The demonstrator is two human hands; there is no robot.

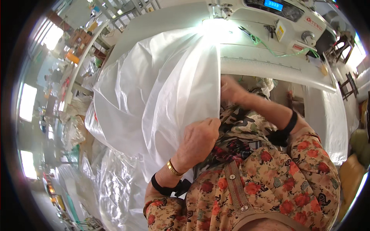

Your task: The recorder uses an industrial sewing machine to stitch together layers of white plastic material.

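Note:
A large, glossy white sheet [165, 88], fabric or plastic, hangs in folds from the sewing machine [285, 11] down toward my lap. Its straight right edge runs from the bright light at the needle area to my hands. My left hand [200, 139] is closed on that edge near its lower end, fingers curled under. Farther up, my right hand [232, 89] is beside the same edge, smeared by motion. Its fingers do not show clearly, so I cannot tell whether it grips the sheet. Glare hides the needle and presser foot.
Thread snips [246, 34] tied to a green cord [275, 52] lie on the machine table right of the light. A ruler scale [262, 63] runs along the table's front edge. Clear plastic sheeting [115, 181] is heaped at left; more white sheet [327, 123] hangs at right.

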